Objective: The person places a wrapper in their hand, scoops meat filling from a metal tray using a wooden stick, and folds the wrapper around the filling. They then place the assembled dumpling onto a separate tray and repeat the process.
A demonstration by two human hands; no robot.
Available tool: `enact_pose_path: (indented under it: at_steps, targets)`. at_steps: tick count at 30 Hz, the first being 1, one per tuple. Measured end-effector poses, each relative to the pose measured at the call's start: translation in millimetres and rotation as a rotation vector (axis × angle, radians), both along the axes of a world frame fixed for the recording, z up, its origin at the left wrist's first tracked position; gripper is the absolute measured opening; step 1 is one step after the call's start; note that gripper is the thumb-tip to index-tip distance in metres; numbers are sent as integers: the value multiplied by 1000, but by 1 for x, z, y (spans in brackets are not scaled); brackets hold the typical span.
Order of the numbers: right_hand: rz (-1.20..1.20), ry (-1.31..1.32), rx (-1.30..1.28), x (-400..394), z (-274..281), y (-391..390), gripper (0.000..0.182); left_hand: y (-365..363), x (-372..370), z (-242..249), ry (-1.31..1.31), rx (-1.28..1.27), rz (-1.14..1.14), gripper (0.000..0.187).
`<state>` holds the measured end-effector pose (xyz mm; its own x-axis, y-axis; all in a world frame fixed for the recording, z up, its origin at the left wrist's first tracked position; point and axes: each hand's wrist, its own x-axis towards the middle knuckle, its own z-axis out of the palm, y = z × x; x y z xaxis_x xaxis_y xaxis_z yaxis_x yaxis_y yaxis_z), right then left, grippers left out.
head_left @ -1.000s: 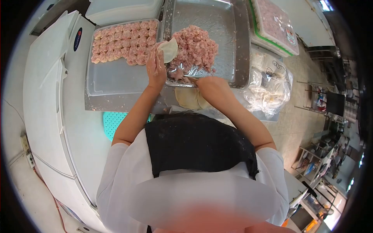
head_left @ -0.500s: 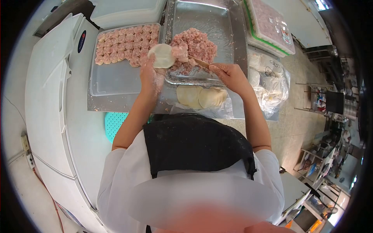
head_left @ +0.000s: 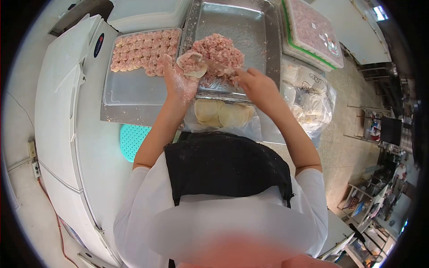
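Observation:
My left hand (head_left: 179, 85), dusted with flour, holds a round dumpling wrapper (head_left: 200, 73) at the near left corner of a metal tray (head_left: 232, 20). Minced meat (head_left: 191, 63) is spread over the wrapper. My right hand (head_left: 258, 85) grips a thin wooden spatula (head_left: 221, 68), its blade blurred and pointing toward the wrapper. Behind the blade a mound of minced meat (head_left: 219, 49) lies in the metal tray. Left of my hands, rows of meat-filled dumplings (head_left: 145, 48) fill the far part of a plastic tray (head_left: 134, 94). Stacked wrappers (head_left: 223, 112) rest on plastic near my apron.
A green-rimmed box of meat (head_left: 313, 31) stands at the far right, beside bagged white packs (head_left: 308, 96). Translucent containers (head_left: 147, 15) are stacked at the back left. A white freezer (head_left: 56, 111) flanks the left side; a turquoise perforated stool (head_left: 133, 140) is below the table.
Meat has gone from the spatula's tip onto the wrapper, which was bare before. My left hand has shifted slightly right, and the spatula has drawn back a little from the wrapper.

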<state>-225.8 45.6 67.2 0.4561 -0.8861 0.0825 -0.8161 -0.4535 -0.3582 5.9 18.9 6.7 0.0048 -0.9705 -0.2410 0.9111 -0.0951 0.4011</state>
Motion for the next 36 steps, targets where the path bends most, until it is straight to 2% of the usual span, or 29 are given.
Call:
enact_pose_path:
  at_steps: [2, 4, 5, 7, 8, 9, 11, 12, 13, 14, 15, 16, 17, 18, 19, 20, 21, 22, 23, 24, 26, 27, 28, 29, 31, 33, 35, 36]
  targets:
    - [38, -54, -65, -2, 4, -2, 23, 0, -12, 34, -11, 85, 64, 79]
    - [67, 169, 9, -7, 30, -9, 24, -1, -8, 35, -28, 101, 70, 78]
    - [72, 168, 6, -5, 32, -10, 24, -3, -6, 36, -46, 123, 71, 76]
    - [105, -20, -185, 2, 32, -5, 25, -3, -7, 49, -30, 128, 58, 72]
    - [102, -20, -180, 2, 28, -7, 25, -3, -8, 53, -9, 130, 41, 69]
    - [118, -58, -127, 1, 23, -15, 24, -12, 6, 31, -8, 134, 39, 69]
    - [145, -92, -75, -3, 21, -29, 24, -39, 49, -30, 629, -473, -370, 62]
    - [151, 39, 19, -11, 23, -35, 25, -34, 51, -17, 628, -474, -364, 62]
    - [153, 169, 113, -13, 24, -40, 27, -23, 52, 13, 414, -234, -138, 56]
    - [152, 170, 115, -11, 14, -42, 27, -14, 53, 35, 198, 7, 81, 52]
    - [126, 312, 161, -8, -5, -43, 29, -11, 56, 44, 202, 9, 78, 52]
    - [99, 456, 207, -6, -23, -41, 33, -9, 60, 50, -38, -35, 84, 50]
    - [98, 462, 207, -3, -37, -34, 33, -8, 64, 53, -277, -80, 91, 52]
    - [135, 331, 246, 2, -46, -24, 34, -6, 72, 55, -271, -81, 97, 52]
    - [171, 197, 288, 6, -52, -18, 35, -4, 83, 55, -505, -190, 4, 56]
    - [170, 200, 289, 3, -52, -20, 35, -2, 90, 56, -739, -301, -96, 62]
    - [146, -4, 488, -2, -46, -23, 36, -2, 93, 58, -737, -303, -96, 62]
    - [122, -212, 681, -6, -36, -27, 37, -2, 94, 62, -1085, -416, -74, 62]
    - [123, -210, 676, -9, -23, -28, 37, -3, 94, 64, -1435, -528, -46, 62]
    - [42, -303, 722, -11, -5, -26, 34, -4, 93, 65, -1433, -530, -42, 62]
    - [-43, -395, 764, -8, 22, -23, 31, -6, 87, 67, -1474, -675, -217, 55]
    - [47, -482, 570, -5, 32, -21, 28, -9, 83, 68, -1473, -679, -216, 55]
    - [135, -563, 374, -2, 36, -19, 25, -13, 78, 68, -1492, -742, -327, 51]
    - [129, -563, 372, 5, 36, -15, 25, -16, 73, 68, -1508, -805, -442, 46]
    - [166, -424, 99, 20, 33, -8, 23, -19, 64, 74, -1520, -852, -450, 42]
    - [172, -339, 128, 8, 35, -11, 24, -22, 58, 71, -1533, -900, -453, 38]
    - [144, -143, 161, -17, 43, -23, 23, -24, 57, 54, -1855, -917, -449, 42]
    - [141, -148, 158, -31, 47, -25, 23, -24, 55, 56, -1859, -922, -451, 42]
